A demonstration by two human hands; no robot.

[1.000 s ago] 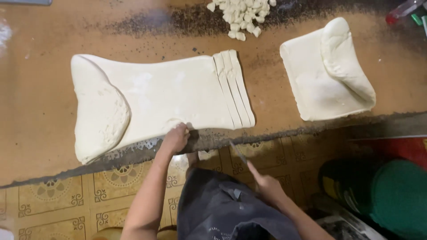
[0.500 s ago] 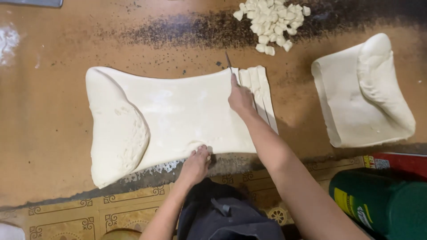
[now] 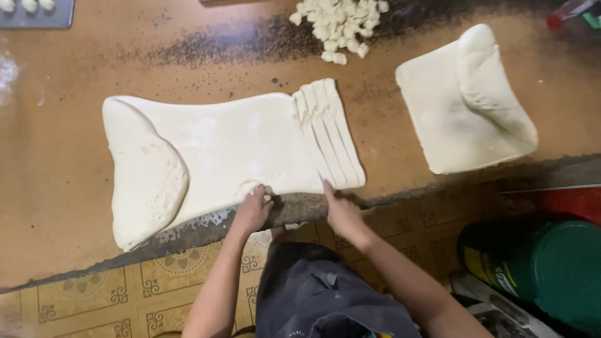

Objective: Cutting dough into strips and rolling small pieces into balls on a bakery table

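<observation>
A large flat sheet of pale dough (image 3: 238,144) lies on the brown worktable (image 3: 56,188), its left end folded over. Several narrow strips (image 3: 332,131) are cut at its right end. My left hand (image 3: 253,211) presses the sheet's near edge with curled fingers. Close beside it, my right hand (image 3: 341,209) sits at the near end of the strips, closed around a thin knife that is mostly hidden under the hand.
A second folded slab of dough (image 3: 463,100) lies to the right. A heap of small dough pieces (image 3: 338,25) sits at the far edge, with a tray (image 3: 37,15) at far left. A green bucket (image 3: 551,269) stands on the patterned floor (image 3: 81,294).
My right hand has drawn the knife from the far edge of the dough back to the near edge. My left hand has stayed on the sheet's near edge.
</observation>
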